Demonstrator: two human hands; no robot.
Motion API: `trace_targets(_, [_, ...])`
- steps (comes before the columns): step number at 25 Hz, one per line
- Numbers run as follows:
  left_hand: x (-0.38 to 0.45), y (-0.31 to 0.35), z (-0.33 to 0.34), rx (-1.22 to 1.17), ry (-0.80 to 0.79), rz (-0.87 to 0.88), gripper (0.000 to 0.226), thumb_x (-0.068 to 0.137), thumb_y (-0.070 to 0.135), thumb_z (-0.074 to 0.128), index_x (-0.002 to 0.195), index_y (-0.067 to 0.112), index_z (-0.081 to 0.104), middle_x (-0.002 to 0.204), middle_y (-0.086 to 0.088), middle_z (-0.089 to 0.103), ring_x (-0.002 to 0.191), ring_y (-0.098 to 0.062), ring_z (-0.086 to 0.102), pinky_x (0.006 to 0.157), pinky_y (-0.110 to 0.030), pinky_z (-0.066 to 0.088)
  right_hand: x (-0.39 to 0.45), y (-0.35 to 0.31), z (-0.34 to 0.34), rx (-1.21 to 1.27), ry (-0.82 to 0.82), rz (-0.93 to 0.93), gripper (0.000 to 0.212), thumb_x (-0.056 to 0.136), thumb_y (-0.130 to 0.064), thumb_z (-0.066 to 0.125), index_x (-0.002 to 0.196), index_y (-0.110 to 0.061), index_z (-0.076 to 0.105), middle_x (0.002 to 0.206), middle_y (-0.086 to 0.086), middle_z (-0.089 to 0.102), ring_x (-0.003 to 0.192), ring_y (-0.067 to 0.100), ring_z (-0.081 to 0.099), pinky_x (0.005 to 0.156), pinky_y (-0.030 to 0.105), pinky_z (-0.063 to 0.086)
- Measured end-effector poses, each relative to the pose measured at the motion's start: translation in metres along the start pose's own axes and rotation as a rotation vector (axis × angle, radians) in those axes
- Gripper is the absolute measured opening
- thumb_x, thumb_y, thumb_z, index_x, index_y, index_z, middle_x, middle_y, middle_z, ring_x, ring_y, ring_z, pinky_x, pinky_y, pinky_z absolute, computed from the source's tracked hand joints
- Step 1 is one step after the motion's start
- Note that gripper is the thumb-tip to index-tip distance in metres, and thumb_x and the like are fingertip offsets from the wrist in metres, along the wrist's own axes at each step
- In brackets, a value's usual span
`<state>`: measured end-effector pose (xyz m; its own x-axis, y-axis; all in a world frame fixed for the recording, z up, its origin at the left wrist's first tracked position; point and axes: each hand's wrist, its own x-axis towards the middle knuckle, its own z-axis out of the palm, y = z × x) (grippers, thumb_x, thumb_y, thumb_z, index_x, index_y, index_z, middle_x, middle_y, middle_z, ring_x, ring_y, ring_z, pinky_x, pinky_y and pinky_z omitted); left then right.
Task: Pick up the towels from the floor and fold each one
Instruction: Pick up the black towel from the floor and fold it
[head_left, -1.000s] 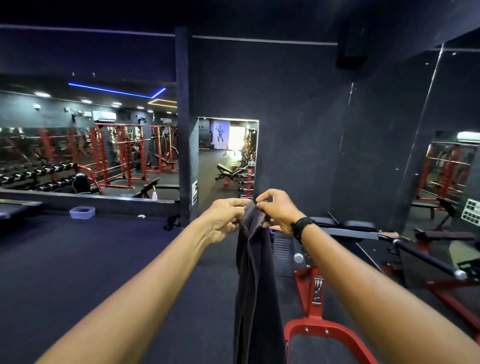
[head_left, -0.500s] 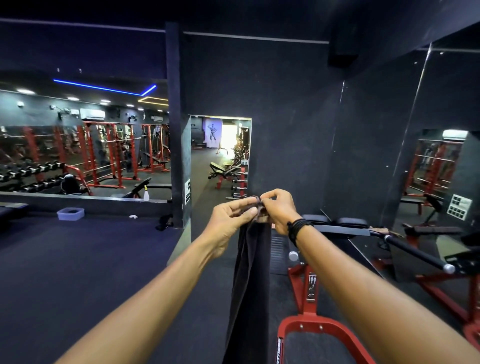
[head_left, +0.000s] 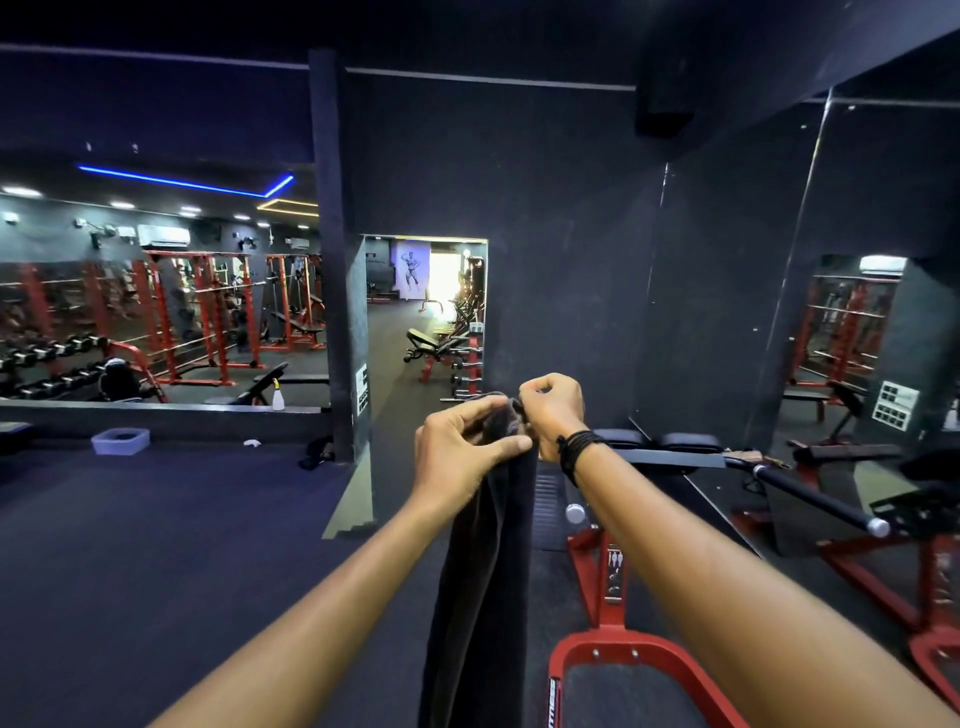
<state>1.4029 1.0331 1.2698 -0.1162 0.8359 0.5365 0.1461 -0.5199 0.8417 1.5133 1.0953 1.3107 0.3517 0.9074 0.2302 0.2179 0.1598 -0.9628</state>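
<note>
A dark grey towel (head_left: 480, 582) hangs straight down in front of me, doubled lengthwise, its lower end running out of the bottom of the view. My left hand (head_left: 457, 452) pinches the top edge between thumb and fingers. Close beside it, my right hand (head_left: 550, 410), with a black cord band on the wrist, grips the same top edge with curled fingers. Both arms are stretched out at chest height.
A red-framed gym machine (head_left: 613, 660) with a black bar (head_left: 810, 499) stands just right of the towel. Mirrors cover the right wall. Dark rubber floor (head_left: 156, 545) spreads to the left, with a pale plastic tub (head_left: 120, 440), a spray bottle (head_left: 278, 397) and a dark heap (head_left: 317, 453) near the pillar.
My hands stay together at the towel's top edge; my left thumb and fingers have shifted their pinch on it. The view has drifted slightly.
</note>
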Motion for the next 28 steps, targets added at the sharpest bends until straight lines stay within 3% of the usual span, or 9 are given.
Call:
trace_targets(3, [0.001, -0.004, 0.005, 0.191, 0.118, 0.104, 0.051, 0.067, 0.011, 0.085, 0.115, 0.018, 0.070, 0.108, 0.008, 0.072, 0.100, 0.000, 0.066, 0.092, -0.017, 0.048, 0.002, 0.004, 0.004, 0.071, -0.080, 0.084, 0.021, 0.074, -0.007, 0.047, 0.058, -0.014, 0.057, 0.084, 0.013, 0.069, 0.070, 0.028, 0.068, 0.060, 0.040, 0.058])
trace_targets(6, [0.006, -0.005, 0.007, 0.304, 0.178, 0.130, 0.044, 0.075, 0.007, 0.075, 0.117, 0.017, 0.069, 0.110, 0.004, 0.072, 0.102, -0.003, 0.066, 0.091, -0.011, 0.046, -0.006, 0.001, 0.005, 0.208, -0.189, 0.167, 0.028, 0.084, 0.006, 0.043, 0.063, -0.010, 0.052, 0.073, 0.010, 0.058, 0.042, 0.017, 0.062, 0.040, 0.025, 0.050])
trace_targets(11, [0.006, -0.016, 0.008, 0.312, 0.069, 0.142, 0.050, 0.077, 0.000, 0.068, 0.126, 0.012, 0.062, 0.118, 0.003, 0.068, 0.111, -0.004, 0.062, 0.100, -0.019, 0.045, -0.009, -0.003, -0.004, 0.398, -0.258, 0.271, 0.025, 0.089, 0.013, 0.040, 0.072, -0.002, 0.050, 0.069, 0.014, 0.057, 0.037, 0.020, 0.062, 0.038, 0.027, 0.052])
trace_targets(14, [0.014, -0.018, 0.006, 0.273, 0.187, 0.091, 0.028, 0.084, -0.002, 0.062, 0.104, 0.016, 0.069, 0.095, 0.007, 0.072, 0.089, 0.001, 0.065, 0.088, -0.021, 0.050, -0.011, -0.006, -0.012, 0.431, -0.360, 0.327, 0.011, 0.093, 0.006, 0.049, 0.084, 0.004, 0.054, 0.075, 0.018, 0.062, 0.044, 0.020, 0.065, 0.046, 0.028, 0.057])
trace_targets(16, [0.027, -0.015, -0.004, 0.225, 0.190, 0.057, 0.027, 0.085, -0.005, 0.060, 0.091, 0.021, 0.069, 0.084, 0.012, 0.070, 0.078, 0.008, 0.063, 0.083, -0.023, 0.050, -0.008, -0.002, -0.025, 0.181, -0.534, 0.210, 0.017, 0.096, -0.014, 0.055, 0.085, -0.002, 0.058, 0.073, 0.016, 0.063, 0.045, 0.017, 0.064, 0.048, 0.027, 0.057])
trace_targets(19, [0.053, -0.006, -0.029, 0.158, 0.138, 0.055, 0.035, 0.087, -0.009, 0.055, 0.083, 0.024, 0.065, 0.085, 0.008, 0.069, 0.081, -0.001, 0.064, 0.080, -0.022, 0.049, -0.002, 0.006, -0.052, -0.398, -0.899, 0.022, 0.042, 0.092, -0.056, 0.048, 0.070, -0.020, 0.054, 0.063, 0.001, 0.057, 0.049, 0.012, 0.051, 0.044, 0.022, 0.047])
trace_targets(21, [0.066, 0.005, -0.045, 0.124, 0.107, 0.071, 0.037, 0.090, -0.012, 0.051, 0.082, 0.022, 0.061, 0.085, 0.004, 0.064, 0.077, 0.000, 0.059, 0.072, -0.012, 0.044, 0.003, 0.011, -0.064, -0.771, -0.994, -0.028, 0.041, 0.085, -0.058, 0.059, 0.065, -0.022, 0.052, 0.056, -0.008, 0.052, 0.050, 0.010, 0.046, 0.048, 0.022, 0.040])
trace_targets(23, [0.072, 0.013, -0.057, 0.086, 0.032, 0.073, 0.034, 0.091, -0.012, 0.049, 0.084, 0.020, 0.059, 0.084, 0.002, 0.061, 0.074, 0.001, 0.056, 0.066, -0.008, 0.043, 0.009, 0.018, -0.069, -0.976, -1.010, -0.030, 0.034, 0.079, -0.048, 0.072, 0.064, -0.022, 0.056, 0.051, -0.012, 0.053, 0.052, 0.010, 0.047, 0.052, 0.023, 0.040])
trace_targets(28, [0.075, 0.004, -0.074, 0.307, -0.082, 0.128, 0.038, 0.088, -0.010, 0.053, 0.080, 0.026, 0.059, 0.083, 0.006, 0.064, 0.083, -0.005, 0.059, 0.078, -0.018, 0.042, 0.021, 0.014, -0.068, -1.268, -0.954, -0.243, 0.039, 0.080, -0.048, 0.072, 0.062, -0.017, 0.056, 0.051, -0.008, 0.052, 0.043, 0.007, 0.044, 0.045, 0.019, 0.039])
